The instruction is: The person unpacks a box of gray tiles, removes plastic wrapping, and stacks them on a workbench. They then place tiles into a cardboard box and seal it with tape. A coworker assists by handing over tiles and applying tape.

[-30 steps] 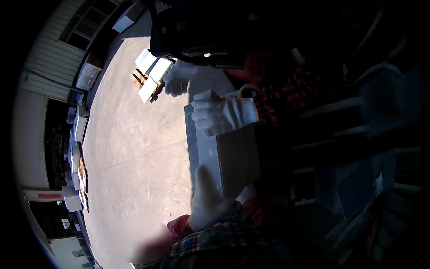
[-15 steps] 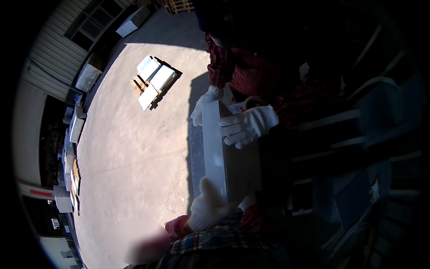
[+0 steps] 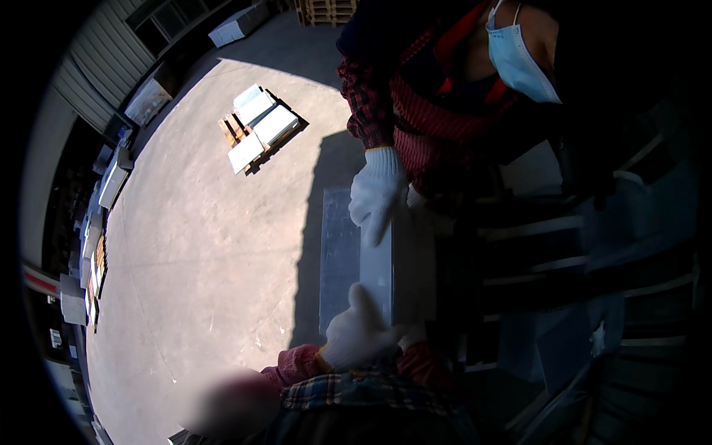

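Observation:
A long, pale, box-like piece (image 3: 376, 271) with a glossy narrow face stretches away from me; its right side lies in deep shadow. At its near end my left hand (image 3: 359, 331), in a white knit glove, is closed on it, the thumb lying forward along the pale face. My right hand (image 3: 411, 337) shows only as a dim patch of glove beside the near end; its fingers are hidden. Across from me a co-worker's gloved hand (image 3: 378, 189) rests on the far end. The co-worker's other hand is barely visible in the dark.
A flat dark grey sheet (image 3: 337, 259) lies to the left of the pale piece. Beyond, on the sunlit floor, a wooden pallet holds white panels (image 3: 274, 126). Stacked panels (image 3: 115, 178) line the wall at left. Pale strips (image 3: 549, 226) cross the dark area at right.
The co-worker's hand on the left has come over the far end of the pale piece, and the other has drawn back. The tan ring there is out of sight. My left hand keeps its hold.

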The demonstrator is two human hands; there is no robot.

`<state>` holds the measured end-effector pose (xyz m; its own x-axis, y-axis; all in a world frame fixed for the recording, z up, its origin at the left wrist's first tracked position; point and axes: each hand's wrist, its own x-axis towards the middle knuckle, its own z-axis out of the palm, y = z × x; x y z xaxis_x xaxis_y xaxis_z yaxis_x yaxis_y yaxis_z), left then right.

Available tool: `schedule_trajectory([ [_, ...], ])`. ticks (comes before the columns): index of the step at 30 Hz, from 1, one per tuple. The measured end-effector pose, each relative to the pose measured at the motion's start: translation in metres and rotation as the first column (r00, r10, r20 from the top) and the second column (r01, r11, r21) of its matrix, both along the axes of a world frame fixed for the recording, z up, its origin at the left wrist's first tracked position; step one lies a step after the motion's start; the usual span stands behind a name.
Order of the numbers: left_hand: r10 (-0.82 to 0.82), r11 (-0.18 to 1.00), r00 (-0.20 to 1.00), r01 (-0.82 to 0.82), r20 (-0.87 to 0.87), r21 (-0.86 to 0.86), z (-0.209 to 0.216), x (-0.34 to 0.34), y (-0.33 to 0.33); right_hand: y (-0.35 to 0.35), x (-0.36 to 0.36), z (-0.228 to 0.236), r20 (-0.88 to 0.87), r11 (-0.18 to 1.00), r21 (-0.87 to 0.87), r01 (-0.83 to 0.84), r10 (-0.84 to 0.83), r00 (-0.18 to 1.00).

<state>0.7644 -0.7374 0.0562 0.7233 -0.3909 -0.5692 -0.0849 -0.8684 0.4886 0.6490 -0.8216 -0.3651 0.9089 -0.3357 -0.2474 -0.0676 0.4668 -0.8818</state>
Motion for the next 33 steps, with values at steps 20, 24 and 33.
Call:
schedule_trajectory([
  [20,0.145,0.569,0.699,-0.638,-0.7,-0.519,-0.172,0.124,0.208,0.055,0.048,0.194,-0.142,0.799,0.339,0.498,-0.479,0.866],
  [24,0.035,0.531,0.358,-0.798,-0.933,-0.286,-0.221,0.122,0.176,0.054,0.061,0.292,-0.187,0.747,-0.019,0.664,-0.655,0.732],
  [33,-0.762,0.511,0.623,0.747,0.179,-0.424,-0.193,0.142,0.095,0.056,0.071,0.271,-0.047,0.503,0.598,0.624,-0.755,0.654],
])
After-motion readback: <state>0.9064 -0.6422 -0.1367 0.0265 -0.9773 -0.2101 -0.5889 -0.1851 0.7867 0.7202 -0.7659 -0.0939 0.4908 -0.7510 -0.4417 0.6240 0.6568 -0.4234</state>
